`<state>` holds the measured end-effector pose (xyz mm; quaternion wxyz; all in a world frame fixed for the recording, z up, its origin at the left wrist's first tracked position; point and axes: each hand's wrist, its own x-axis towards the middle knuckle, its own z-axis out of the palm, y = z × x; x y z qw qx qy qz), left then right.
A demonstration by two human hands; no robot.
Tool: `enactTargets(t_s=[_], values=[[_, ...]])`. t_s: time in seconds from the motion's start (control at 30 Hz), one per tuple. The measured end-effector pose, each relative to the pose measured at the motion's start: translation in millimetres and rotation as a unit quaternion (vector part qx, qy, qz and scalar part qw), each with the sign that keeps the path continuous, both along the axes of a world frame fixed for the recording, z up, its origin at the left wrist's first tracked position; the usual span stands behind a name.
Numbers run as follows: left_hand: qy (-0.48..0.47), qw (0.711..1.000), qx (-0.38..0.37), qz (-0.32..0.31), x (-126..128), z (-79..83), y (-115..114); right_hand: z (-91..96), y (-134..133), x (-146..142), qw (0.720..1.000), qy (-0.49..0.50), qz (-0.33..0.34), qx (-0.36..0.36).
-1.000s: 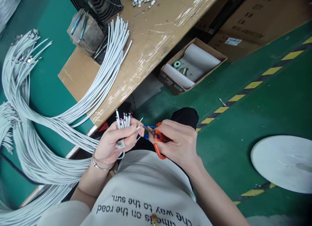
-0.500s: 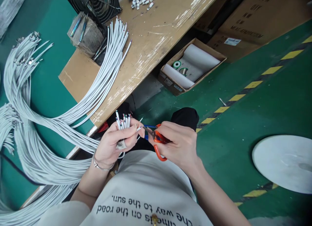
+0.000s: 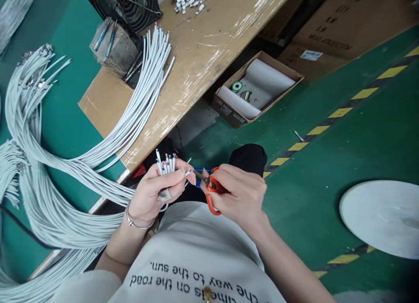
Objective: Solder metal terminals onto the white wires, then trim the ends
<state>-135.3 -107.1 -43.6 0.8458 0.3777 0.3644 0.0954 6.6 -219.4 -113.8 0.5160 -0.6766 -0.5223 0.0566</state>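
My left hand (image 3: pixel 157 185) is closed around a bunch of white cables (image 3: pixel 168 163), their cut ends with small coloured wire tips standing up above the fingers. One cable end is pinched out to the right between thumb and finger. My right hand (image 3: pixel 237 187) grips orange-handled scissors (image 3: pixel 212 200), fingers in the loops. The dark blades point left and look nearly closed, with their tips at the pinched cable end; whether they touch it I cannot tell. A pale wrap covers part of a left finger.
Long bundles of white cable (image 3: pixel 65 220) lie over the green worktop (image 3: pixel 78 76) at left. A black fan (image 3: pixel 137 6), a block with pens or tools (image 3: pixel 114 48) and small white connectors (image 3: pixel 191 0) stand beyond. An open carton (image 3: pixel 258 91) and round white stool (image 3: pixel 382 218) are on the floor.
My right hand and the scissors have shifted slightly right, and the blades look a little more closed. My left hand keeps its hold on the cables, almost unmoved.
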Motion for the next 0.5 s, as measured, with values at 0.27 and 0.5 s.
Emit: enactTargets(t_s=[0.27,0.5], values=[[-0.018,0.999,0.045,0.009,4,1.1,-2,1.8,3,-18,0.994,0.105,-0.033,-0.006],[0.002,0.998,0.060,0.020,5,2.7,-3,8.2,10,-20,0.983,0.181,-0.040,0.008]])
